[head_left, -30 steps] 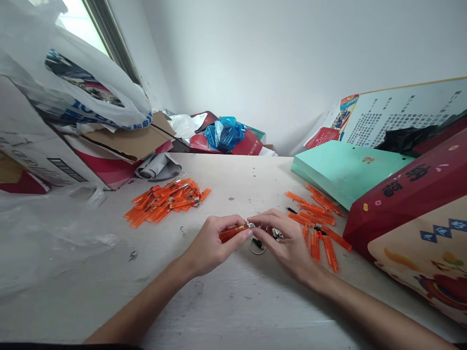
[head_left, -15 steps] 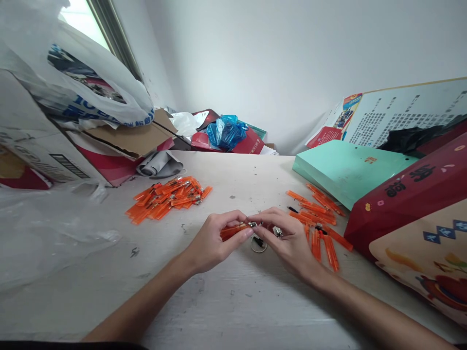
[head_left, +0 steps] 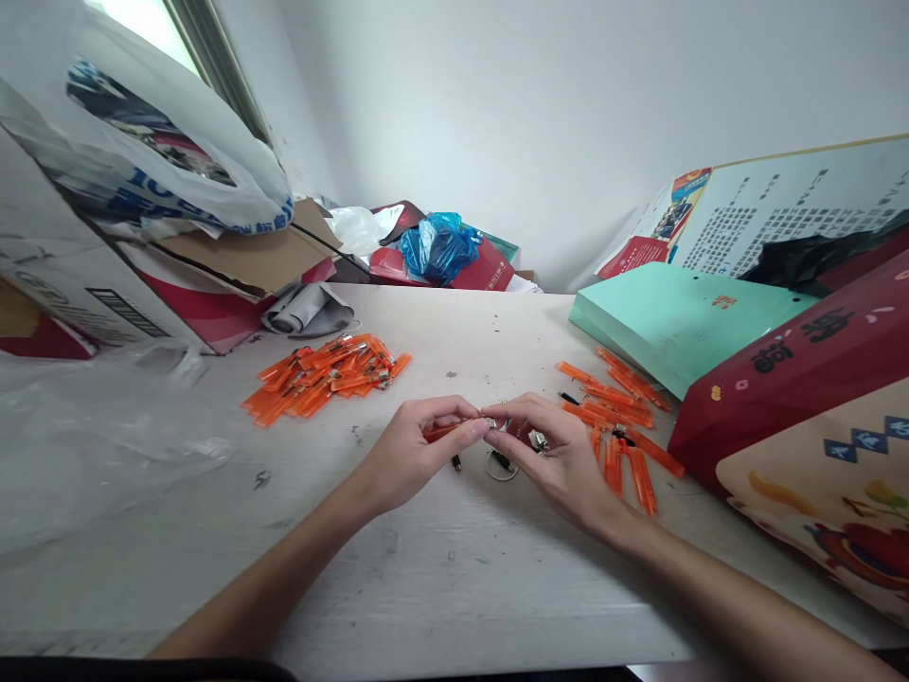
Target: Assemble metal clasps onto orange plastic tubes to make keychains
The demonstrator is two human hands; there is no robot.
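Observation:
My left hand (head_left: 408, 459) is closed around an orange lighter (head_left: 440, 433), most of it hidden behind the fingers. The lighter's metal top (head_left: 491, 423) points to the right. At that end, the thumb and fingers of my right hand (head_left: 561, 459) pinch the metal cap. Below my hands lie a black piece (head_left: 503, 462) with a pale ring and a small black part (head_left: 455, 463). Small metal parts (head_left: 538, 441) show by my right palm. A heap of orange lighters (head_left: 323, 384) lies to the left; more orange lighters (head_left: 614, 403) are scattered to the right.
On the left, a carton (head_left: 106, 284) bears a white plastic bag (head_left: 205, 204), with clear plastic film (head_left: 92, 445) in front. A blue bag (head_left: 440, 248) sits at the table's back. A mint-green box (head_left: 682, 317) and a red bag (head_left: 802, 407) bound the right side.
Both hands stay together at the metal end, with fingers slightly shifted. Less of the held lighter shows, and a small black part has come into sight under my left hand. The view has tilted slightly.

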